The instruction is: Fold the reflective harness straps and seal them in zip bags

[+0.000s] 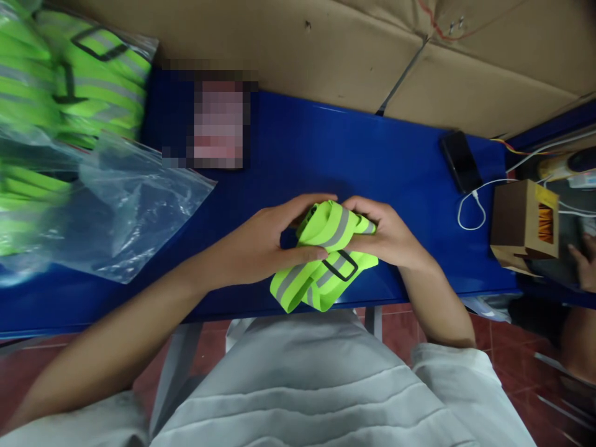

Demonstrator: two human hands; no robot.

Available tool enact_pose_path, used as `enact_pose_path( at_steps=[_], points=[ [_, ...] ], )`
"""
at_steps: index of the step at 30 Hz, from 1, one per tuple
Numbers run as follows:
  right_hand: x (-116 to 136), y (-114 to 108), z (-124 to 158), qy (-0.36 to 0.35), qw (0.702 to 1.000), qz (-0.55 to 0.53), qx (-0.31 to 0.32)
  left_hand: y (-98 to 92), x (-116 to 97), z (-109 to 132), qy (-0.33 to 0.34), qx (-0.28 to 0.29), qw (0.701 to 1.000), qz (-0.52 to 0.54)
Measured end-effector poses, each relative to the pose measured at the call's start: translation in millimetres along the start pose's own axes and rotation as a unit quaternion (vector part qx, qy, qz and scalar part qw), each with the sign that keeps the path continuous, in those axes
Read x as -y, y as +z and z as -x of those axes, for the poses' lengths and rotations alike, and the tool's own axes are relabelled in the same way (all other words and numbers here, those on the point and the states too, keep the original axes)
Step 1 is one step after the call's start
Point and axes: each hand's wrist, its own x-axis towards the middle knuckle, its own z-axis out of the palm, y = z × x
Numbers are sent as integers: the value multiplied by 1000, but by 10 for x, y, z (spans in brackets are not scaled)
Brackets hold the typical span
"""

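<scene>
A folded neon-yellow reflective strap (326,257) with grey stripes and a black plastic buckle sits at the near edge of the blue table (326,149). My left hand (265,242) grips its left side, thumb laid across the fabric. My right hand (388,236) holds the upper right end of the same strap. Part of the strap hangs over the table's front edge.
A pile of the same neon straps (69,93) lies at the far left beside a clear plastic bag (130,211). A black phone (460,161) with a white cable, a small cardboard box (526,220) and another person's hand (584,261) are at the right. Cardboard sheets (372,49) lie beyond the table.
</scene>
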Motion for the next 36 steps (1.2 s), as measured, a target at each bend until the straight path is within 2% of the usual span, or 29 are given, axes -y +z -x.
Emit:
enact_pose_path(
  at_steps=[2,4,7,10,12,15,22,26,32,36],
  points=[
    [-31,61,-8,-22,999,14,-43,-1,0,0,-13,20,999,33],
    [-68,122,-13,-34,994,39,-92,11,14,-12,-25,-6,998,54],
    [-131,184,-27,-50,980,86,-170,54,70,-48,-25,-88,994,58],
    [-178,199,-44,-58,963,135,-225,100,139,-86,8,-186,982,45],
    [-196,188,-49,-48,961,157,-222,122,166,-98,24,-228,973,33],
    [-228,169,-46,-26,966,160,-203,148,164,-85,16,-251,968,-4],
    [-294,291,-51,-35,971,82,-222,157,159,-40,54,-307,947,-82],
    [-220,301,-53,-50,978,-14,-200,150,195,-71,19,-299,952,-64],
    [-139,117,-57,-2,989,-115,-91,128,200,-107,31,-296,954,-43],
    [-95,104,-47,-2,988,-129,-88,117,195,-108,23,-291,955,-50]
  ],
)
